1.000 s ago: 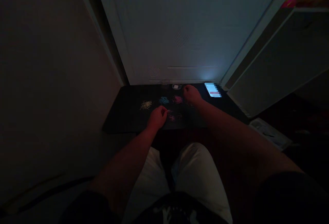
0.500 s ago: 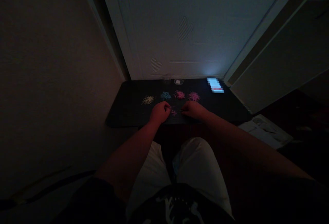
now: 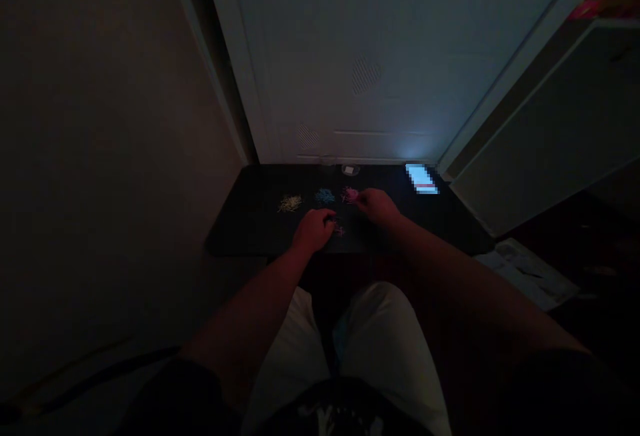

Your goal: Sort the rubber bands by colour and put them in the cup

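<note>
Thin little sticks lie in loose piles by colour on a dark low table (image 3: pixel 250 229). My left hand (image 3: pixel 313 229) is curled at the near side, with its fingertips beside a small mixed pink pile (image 3: pixel 339 229). Whatever is between those fingertips is too dark and small to make out. My right hand (image 3: pixel 379 207) has its fingers pinched together at the right edge of the pink pile (image 3: pixel 349 195), and it covers the spot of the purple-pink pile. A blue pile (image 3: pixel 325 195) and a pale yellow pile (image 3: pixel 289 203) lie farther left.
A lit phone (image 3: pixel 421 179) lies at the back right of the table. Small clear containers (image 3: pixel 351 169) stand by the white door panel (image 3: pixel 300 56) behind it. My knees (image 3: pixel 385 309) are close to the table's front edge. Papers (image 3: pixel 530 273) lie low on the right.
My right hand has moved up and away from the small near pile to the pink pile, hiding the purple-pink one. My left hand stays by the small pile. The view has tilted slightly upward.
</note>
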Demonstrator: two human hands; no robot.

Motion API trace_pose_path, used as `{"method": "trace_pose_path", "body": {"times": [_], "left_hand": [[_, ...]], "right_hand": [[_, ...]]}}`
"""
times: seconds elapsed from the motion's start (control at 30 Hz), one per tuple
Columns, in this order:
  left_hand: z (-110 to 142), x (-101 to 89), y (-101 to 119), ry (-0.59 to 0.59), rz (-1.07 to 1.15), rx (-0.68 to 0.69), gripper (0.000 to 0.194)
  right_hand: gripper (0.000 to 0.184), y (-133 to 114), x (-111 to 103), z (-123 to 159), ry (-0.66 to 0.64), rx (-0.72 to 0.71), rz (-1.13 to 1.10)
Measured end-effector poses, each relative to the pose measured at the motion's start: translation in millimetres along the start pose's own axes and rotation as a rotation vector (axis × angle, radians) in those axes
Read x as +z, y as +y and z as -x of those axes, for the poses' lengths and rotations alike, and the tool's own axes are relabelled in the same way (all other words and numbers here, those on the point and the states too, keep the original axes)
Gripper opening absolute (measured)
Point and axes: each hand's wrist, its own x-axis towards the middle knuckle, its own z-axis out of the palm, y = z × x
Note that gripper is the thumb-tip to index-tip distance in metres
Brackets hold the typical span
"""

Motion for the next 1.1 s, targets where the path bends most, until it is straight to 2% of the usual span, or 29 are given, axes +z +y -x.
{"method": "trace_pose_path", "body": {"times": [0.17,0.33,0.5,0.6,0.67,0.73,0.77,0.93,1.1], "left_hand": [[2,-2.3,4,0.007,-0.008,0.016,0.029],[0,0.9,-1,-0.003,0.003,0.002,0.028],[-2,4.7,-6,-0.004,0.031,-0.046,0.024],[-3,6.4,-6,0.01,0.091,-0.054,0.019],[-3,7.5,-7,0.025,0.158,-0.079,0.019],[-4,8.4,-7,0.046,0.205,-0.107,0.021],[-4,8.6,-8,0.054,0.217,-0.114,0.022],[-4,6.7,-9,0.079,0.25,-0.102,0.019],[-5,4.8,-10,0.066,0.329,-0.127,0.029]], "right_hand": [[0.021,1,-8,-32,0.031,0.061,-0.005],[0.024,-1,-7,-42,-0.008,0.067,0.049],[0.028,-8,-6,-23,0.012,-0.008,-0.008],[0.031,-14,0,-1,-0.114,-0.189,-0.094],[0.048,-17,7,11,-0.201,-0.307,-0.132],[0.067,-20,13,19,-0.22,-0.358,-0.15],[0.071,-22,16,21,-0.212,-0.363,-0.155],[0.053,-29,19,16,-0.224,-0.393,-0.127],[0.029,-35,19,10,-0.238,-0.461,-0.066]]}}
